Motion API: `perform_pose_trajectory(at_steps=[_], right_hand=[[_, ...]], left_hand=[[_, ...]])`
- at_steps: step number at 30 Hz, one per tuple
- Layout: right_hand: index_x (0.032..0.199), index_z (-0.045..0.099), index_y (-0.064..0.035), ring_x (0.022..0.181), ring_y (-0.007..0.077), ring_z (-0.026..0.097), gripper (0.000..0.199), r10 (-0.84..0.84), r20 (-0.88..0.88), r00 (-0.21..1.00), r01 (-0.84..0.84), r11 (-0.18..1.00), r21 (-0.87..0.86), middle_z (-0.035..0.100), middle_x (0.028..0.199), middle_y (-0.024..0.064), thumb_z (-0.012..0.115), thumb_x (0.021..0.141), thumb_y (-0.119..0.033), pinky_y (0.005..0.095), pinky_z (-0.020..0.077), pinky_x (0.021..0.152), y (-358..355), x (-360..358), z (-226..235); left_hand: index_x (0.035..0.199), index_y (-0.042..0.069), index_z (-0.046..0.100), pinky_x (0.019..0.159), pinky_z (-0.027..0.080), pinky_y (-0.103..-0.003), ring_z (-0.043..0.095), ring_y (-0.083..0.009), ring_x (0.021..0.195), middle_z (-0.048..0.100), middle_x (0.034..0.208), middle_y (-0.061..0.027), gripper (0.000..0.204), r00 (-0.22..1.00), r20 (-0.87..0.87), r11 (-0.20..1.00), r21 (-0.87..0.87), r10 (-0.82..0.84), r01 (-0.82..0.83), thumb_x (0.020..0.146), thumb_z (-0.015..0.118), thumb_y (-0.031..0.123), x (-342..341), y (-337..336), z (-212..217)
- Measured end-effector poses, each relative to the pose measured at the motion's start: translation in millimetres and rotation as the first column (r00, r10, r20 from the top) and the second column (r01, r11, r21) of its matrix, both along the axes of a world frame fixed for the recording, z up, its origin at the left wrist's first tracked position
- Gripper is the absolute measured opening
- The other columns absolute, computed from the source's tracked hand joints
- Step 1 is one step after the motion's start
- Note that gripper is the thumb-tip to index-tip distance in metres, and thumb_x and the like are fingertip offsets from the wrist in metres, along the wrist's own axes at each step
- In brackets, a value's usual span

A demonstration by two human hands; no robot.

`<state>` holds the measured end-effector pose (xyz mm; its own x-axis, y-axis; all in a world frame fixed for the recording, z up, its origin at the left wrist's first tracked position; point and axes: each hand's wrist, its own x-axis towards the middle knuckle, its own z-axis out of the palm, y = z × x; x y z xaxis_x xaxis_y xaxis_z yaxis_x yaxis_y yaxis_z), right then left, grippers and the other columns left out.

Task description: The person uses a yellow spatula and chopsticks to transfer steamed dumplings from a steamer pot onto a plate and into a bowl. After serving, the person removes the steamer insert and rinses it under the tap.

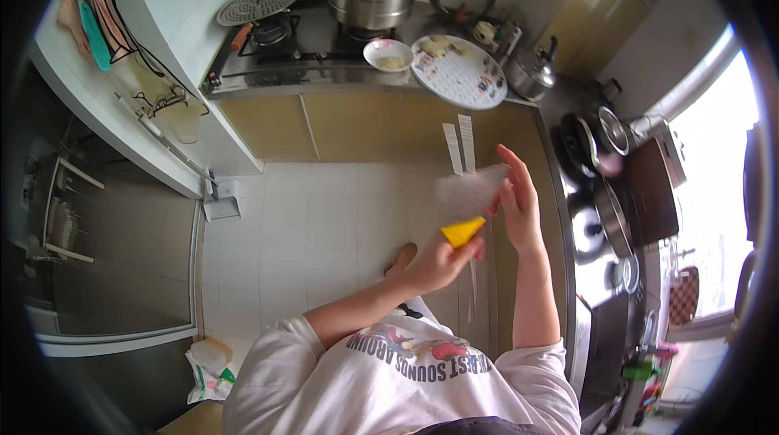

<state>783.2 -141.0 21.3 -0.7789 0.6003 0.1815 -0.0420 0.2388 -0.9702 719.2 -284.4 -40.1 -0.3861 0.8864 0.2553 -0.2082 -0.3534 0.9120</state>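
Observation:
In front of my body, my left hand (438,263) is closed around the yellow end (463,232) of a flat, grey-bladed scraper-like tool (471,194). The blade is smeared by motion, so its exact kind is unclear. Beside its right edge, my right hand (519,204) is raised with fingers stretched upward and slightly apart. Its fingertips are close to the blade; whether they touch it cannot be made out. Both hands are over the floor, short of the counter.
On the stove, a steel steamer pot (372,5) holds pale pieces. A perforated steamer plate (258,3) leans left. A small bowl (388,55), a large round tray (459,82) and a kettle (531,74) stand rightward. Pans (613,216) line the right counter. Glass doors (122,232) stand left.

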Motion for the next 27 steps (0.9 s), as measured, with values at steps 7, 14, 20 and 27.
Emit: perform_pose_trajectory(at_steps=[7,14,20,27], right_hand=[[0.136,0.039,-0.0080,0.080,0.0186,0.054,0.079,0.272,-0.096,0.957,-0.185,0.833,0.521,0.042,0.117,0.0152,0.079,0.071,-0.027,0.0299,0.0482,0.068,67,-85,-52],[0.080,0.057,-0.0039,0.096,0.0231,0.048,0.055,0.270,-0.470,0.840,-0.337,0.939,-0.064,0.046,0.110,0.0131,0.048,0.086,-0.058,0.0382,0.0427,0.082,117,-184,-54],[0.070,0.046,-0.0052,0.098,0.0223,0.051,0.051,-0.072,-0.442,0.894,-0.376,0.415,-0.829,0.051,0.108,0.0155,0.031,0.097,-0.046,0.0377,0.0473,0.083,150,-280,-35],[0.063,0.044,-0.0032,0.088,0.0281,0.055,0.062,-0.075,-0.447,0.891,-0.141,0.891,-0.431,0.052,0.099,0.0192,0.025,0.096,-0.053,0.0419,0.0520,0.077,220,-372,-8]], left_hand=[[0.100,0.017,0.049,0.053,0.031,-0.020,0.037,-0.0044,0.055,0.058,0.078,-0.0040,0.008,0.737,0.633,0.954,-0.009,0.236,-0.298,0.095,0.052,0.022,-148,78,13],[0.104,0.019,0.049,0.056,0.032,-0.021,0.037,-0.0040,0.058,0.059,0.085,-0.0035,0.009,0.638,0.683,0.914,-0.109,0.355,-0.391,0.095,0.050,0.022,-223,151,23],[0.107,0.017,0.048,0.059,0.032,-0.022,0.036,-0.0051,0.059,0.060,0.095,-0.0068,0.012,0.700,0.634,0.871,0.083,0.328,-0.484,0.095,0.049,0.018,-312,191,26],[0.124,0.015,0.040,0.057,0.032,-0.022,0.036,-0.0048,0.059,0.053,0.104,-0.0065,0.032,0.827,0.456,0.940,-0.080,0.329,-0.330,0.094,0.048,0.014,-427,205,28]])
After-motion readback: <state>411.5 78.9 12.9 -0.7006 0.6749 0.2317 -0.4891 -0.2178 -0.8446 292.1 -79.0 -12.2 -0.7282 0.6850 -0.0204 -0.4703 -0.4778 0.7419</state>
